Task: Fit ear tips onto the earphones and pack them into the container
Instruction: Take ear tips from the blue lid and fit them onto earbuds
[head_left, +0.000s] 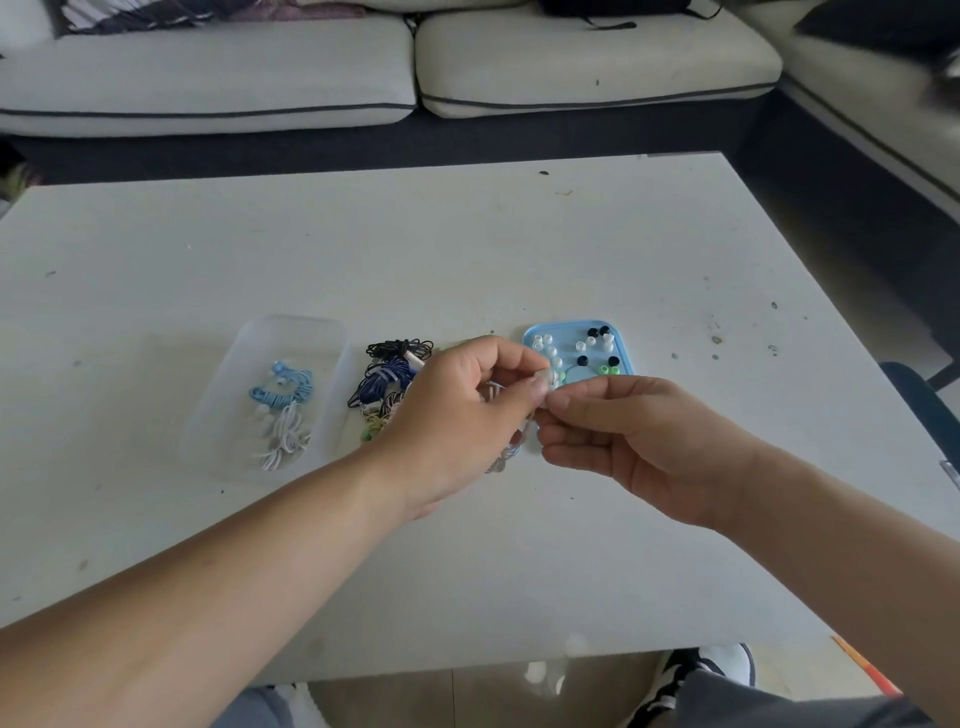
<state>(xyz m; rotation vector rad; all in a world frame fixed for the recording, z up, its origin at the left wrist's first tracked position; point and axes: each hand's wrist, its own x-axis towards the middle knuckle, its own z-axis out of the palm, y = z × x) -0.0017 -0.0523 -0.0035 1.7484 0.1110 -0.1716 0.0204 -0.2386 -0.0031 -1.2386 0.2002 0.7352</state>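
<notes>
The left hand (457, 415) is pinching a clear tip (545, 378), and the right hand (639, 447) is pinching what seems a white earphone (526, 430) against it, just near of the tray (566, 325). Pressed on crooked, the tip could be slipping free and bouncing away. Fingers are hiding the joint; the part-filled container (311, 338) is sitting well left.

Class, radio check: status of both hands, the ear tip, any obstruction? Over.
Left hand pinches ear tip; right hand pinches white earphone. Tip seating unclear. Container holds blue and white sets. Nothing blocking.
</notes>
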